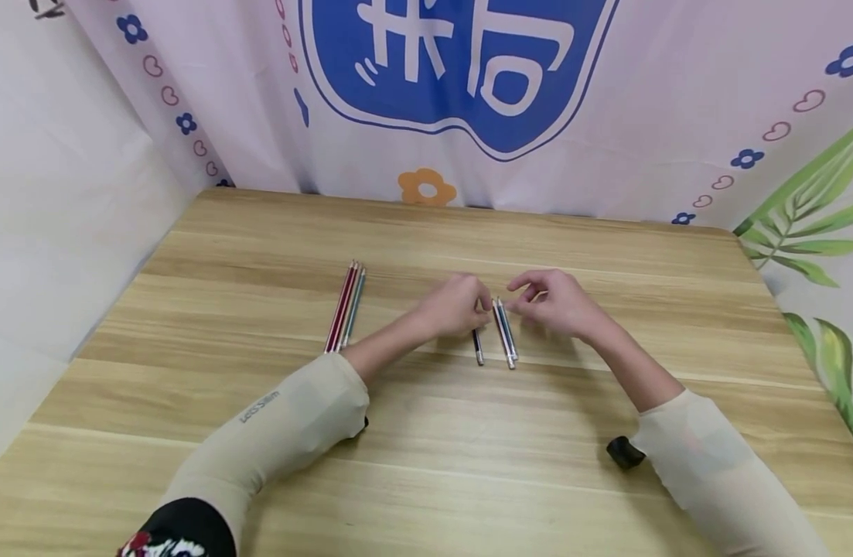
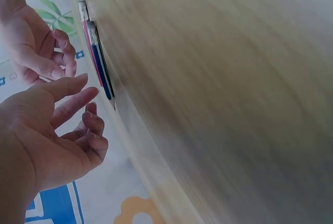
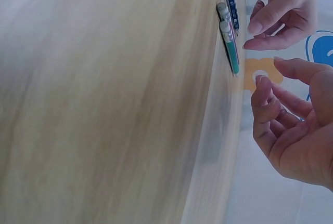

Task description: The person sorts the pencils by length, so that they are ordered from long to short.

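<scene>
A dark blue pencil (image 1: 478, 348) lies on the table, its upper part hidden below my left hand (image 1: 457, 307). That hand hovers with thumb and fingers apart, the fingertips close to the pencil's tip and nothing between them. Just right of it, two more pencils (image 1: 503, 331) lie side by side; a green one (image 3: 231, 52) shows in the right wrist view. My right hand (image 1: 557, 303) is at their right, with bent, spread fingers near the pencils' upper ends and holding nothing. In the left wrist view, a blue pencil (image 2: 102, 73) lies before the left fingertips.
Red pencils (image 1: 341, 305) and a green pencil (image 1: 354, 309) lie grouped on the left, partly behind the left sleeve (image 1: 294, 418). The wooden table (image 1: 454, 480) ends at a printed cloth (image 1: 259, 139) at the back. A black piece (image 1: 625, 452) sticks out by the right sleeve.
</scene>
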The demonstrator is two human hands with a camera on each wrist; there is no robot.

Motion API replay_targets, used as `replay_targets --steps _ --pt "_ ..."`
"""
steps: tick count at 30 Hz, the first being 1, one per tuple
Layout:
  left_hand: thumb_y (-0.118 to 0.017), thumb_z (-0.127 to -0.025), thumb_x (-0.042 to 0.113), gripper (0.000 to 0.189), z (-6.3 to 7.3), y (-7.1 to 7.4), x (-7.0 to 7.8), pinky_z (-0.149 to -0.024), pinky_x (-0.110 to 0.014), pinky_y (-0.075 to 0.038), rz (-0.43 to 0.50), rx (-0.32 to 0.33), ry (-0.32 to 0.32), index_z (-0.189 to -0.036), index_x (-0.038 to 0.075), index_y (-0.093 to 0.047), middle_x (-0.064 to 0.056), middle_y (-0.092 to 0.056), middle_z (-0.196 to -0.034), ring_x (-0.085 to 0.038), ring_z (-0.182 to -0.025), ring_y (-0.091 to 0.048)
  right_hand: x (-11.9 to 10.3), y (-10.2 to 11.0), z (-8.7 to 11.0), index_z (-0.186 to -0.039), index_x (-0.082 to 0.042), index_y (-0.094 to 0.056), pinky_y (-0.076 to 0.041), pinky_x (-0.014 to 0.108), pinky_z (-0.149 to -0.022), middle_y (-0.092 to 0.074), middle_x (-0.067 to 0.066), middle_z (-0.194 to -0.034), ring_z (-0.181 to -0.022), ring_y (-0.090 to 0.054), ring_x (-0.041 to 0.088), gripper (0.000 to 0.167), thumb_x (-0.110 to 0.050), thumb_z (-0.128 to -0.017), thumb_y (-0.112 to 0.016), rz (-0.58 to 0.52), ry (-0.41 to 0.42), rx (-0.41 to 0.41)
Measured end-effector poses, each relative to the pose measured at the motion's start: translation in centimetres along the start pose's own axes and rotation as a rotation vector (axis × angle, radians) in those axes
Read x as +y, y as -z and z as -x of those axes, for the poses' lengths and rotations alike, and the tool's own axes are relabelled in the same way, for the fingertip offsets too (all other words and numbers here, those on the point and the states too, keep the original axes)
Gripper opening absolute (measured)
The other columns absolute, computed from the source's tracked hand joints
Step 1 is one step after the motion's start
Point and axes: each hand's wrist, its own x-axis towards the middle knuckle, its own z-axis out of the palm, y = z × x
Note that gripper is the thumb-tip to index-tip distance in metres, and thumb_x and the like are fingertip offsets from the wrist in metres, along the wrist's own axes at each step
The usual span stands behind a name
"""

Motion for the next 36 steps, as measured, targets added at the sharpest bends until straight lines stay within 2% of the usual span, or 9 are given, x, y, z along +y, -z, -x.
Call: replay_targets --steps 3,7,17,25,32,36 --pt "-0.074 -0.095 0.012 0.008 -0.3 -0.2 0.4 -0.056 -0.02 -0.044 -0.012 0.008 -0.009 -0.092 0.006 -0.078 -0.006 -0.068 -0.095 -0.011 -0.069 -0.056 0.1 0.2 0.1 -0.123 0.006 -0.068 -0.052 0.024 -0.063 -0.072 0.017 -0.096 -0.08 -0.069 0.026 0.033 -0.01 -0.095 -0.074 0.01 -0.002 0.006" --pt "-0.075 -0.094 0.013 0.011 -0.7 -0.5 0.6 -0.057 -0.022 -0.044 -0.034 0.025 -0.012 -0.084 0.008 -0.076 -0.003 -0.068 -0.086 -0.012 -0.07 -0.057 0.2 0.4 0.3 -0.124 0.007 -0.067 -0.053 0.024 -0.065 -0.072 0.017 -0.096 -0.08 -0.069 0.026 0.033 -0.008 -0.095 -0.074 0.005 -0.004 0.004" --pt "-0.078 -0.095 0.026 0.029 -1.2 -1.1 1.1 -0.055 -0.023 -0.042 -0.096 0.036 0.068 -0.071 0.013 -0.066 0.001 -0.064 -0.077 -0.009 -0.061 -0.053 0.2 0.5 0.6 -0.124 0.008 -0.066 -0.053 0.024 -0.064 -0.072 0.017 -0.095 -0.074 -0.069 0.024 0.035 -0.009 -0.095 -0.075 -0.022 -0.018 0.004" --pt "-0.078 -0.094 0.027 0.033 -1.4 -1.3 1.2 -0.054 -0.023 -0.04 -0.129 0.033 0.083 -0.069 0.014 -0.061 0.003 -0.061 -0.071 -0.008 -0.058 -0.05 0.6 0.6 0.5 -0.125 0.006 -0.066 -0.051 0.025 -0.061 -0.071 0.015 -0.095 -0.075 -0.07 0.027 0.034 -0.009 -0.096 -0.074 -0.002 -0.026 0.0" --pt "-0.078 -0.095 0.031 0.042 -1.8 -1.3 1.3 -0.049 -0.022 -0.035 -0.136 0.024 0.087 -0.064 0.016 -0.054 0.006 -0.051 -0.061 -0.007 -0.053 -0.046 0.7 0.6 0.4 -0.125 0.008 -0.066 -0.054 0.025 -0.063 -0.071 0.015 -0.095 -0.075 -0.07 0.026 0.034 -0.007 -0.095 -0.074 -0.011 -0.012 -0.006" --pt "-0.079 -0.094 0.029 0.04 -1.7 -1.2 1.4 -0.05 -0.022 -0.037 -0.146 0.017 0.093 -0.065 0.016 -0.055 0.005 -0.053 -0.064 -0.007 -0.055 -0.047 0.7 0.6 0.4 -0.125 0.008 -0.066 -0.054 0.025 -0.063 -0.071 0.015 -0.095 -0.075 -0.07 0.026 0.034 -0.008 -0.096 -0.074 -0.007 -0.015 -0.008"
